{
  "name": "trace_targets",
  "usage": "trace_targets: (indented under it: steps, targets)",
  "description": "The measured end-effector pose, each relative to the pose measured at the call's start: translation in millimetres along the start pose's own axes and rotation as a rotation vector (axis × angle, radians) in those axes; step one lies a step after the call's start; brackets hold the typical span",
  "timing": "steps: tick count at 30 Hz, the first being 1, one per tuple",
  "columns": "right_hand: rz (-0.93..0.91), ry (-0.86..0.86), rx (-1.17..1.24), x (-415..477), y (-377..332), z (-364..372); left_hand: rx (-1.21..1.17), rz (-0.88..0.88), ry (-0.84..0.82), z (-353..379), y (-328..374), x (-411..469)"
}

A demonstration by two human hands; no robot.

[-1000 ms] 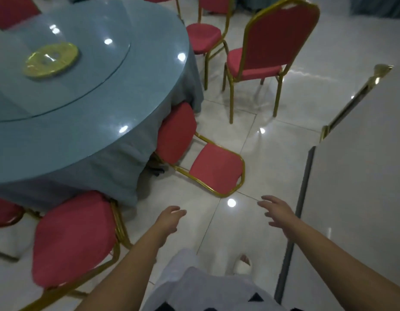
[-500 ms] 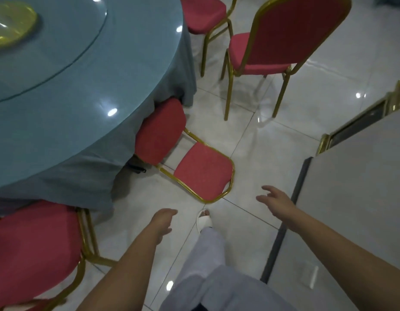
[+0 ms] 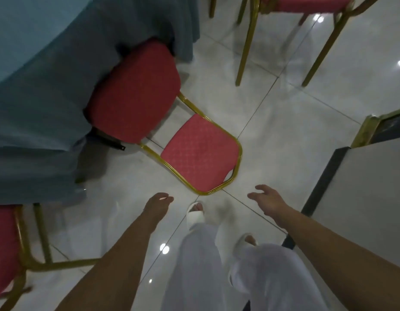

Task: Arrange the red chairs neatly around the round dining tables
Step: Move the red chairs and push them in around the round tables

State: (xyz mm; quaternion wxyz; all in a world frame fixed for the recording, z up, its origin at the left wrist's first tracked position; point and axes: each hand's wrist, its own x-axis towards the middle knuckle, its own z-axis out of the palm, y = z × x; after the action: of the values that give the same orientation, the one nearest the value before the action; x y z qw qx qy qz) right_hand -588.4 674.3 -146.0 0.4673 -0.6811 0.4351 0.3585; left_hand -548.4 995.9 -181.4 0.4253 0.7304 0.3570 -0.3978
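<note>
Head camera sits right over the red chair (image 3: pixel 149 108) now, where a second ago it stood well off with the whole tabletop in frame. This chair looks tipped onto its back. Its seat (image 3: pixel 131 90) is up against the blue tablecloth (image 3: pixel 49 90), and its backrest (image 3: pixel 201 153) seems to lie flat on the tiled floor (image 3: pixel 273 131), top rail (image 3: pixel 210 193) pointing at the person. It hasn't budged against the table in that second. The person has moved instead, stepping in, white sandal (image 3: pixel 195 213) now planted just short of the gold rail.

Both hands have come forward and down with the step. The left hand (image 3: pixel 158 202) hovers near the rail's left corner, fingers loosely curled, holding nothing. The right hand (image 3: pixel 268 198) hangs just off the right corner, fingers spread and relaxed, empty as well. Neither touches the frame yet.

My read: the approach is done and the grasp comes next. That likely means a hand at each corner of the rail, then a lift to stand the chair on its legs and square it to the table. The cloth hanging against the seat may drag as it rises.

Further out, a second chair (image 3: pixel 306 3) stands upright beyond and a third chair (image 3: pixel 4 243) sits at lower left. A grey counter (image 3: pixel 362 198) crowds the right side.
</note>
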Motion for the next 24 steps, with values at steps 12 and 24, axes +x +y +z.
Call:
trace_targets:
  steps: [12,24]
  targets:
    - [0.005,0.22,0.03,305.7,76.4,98.3,-0.187,-0.06,-0.049,96.4,-70.6,289.1]
    - [0.22,0.211,0.381,445.8,92.2,152.8,-0.618,-0.066,-0.004,157.8,-93.9,409.3]
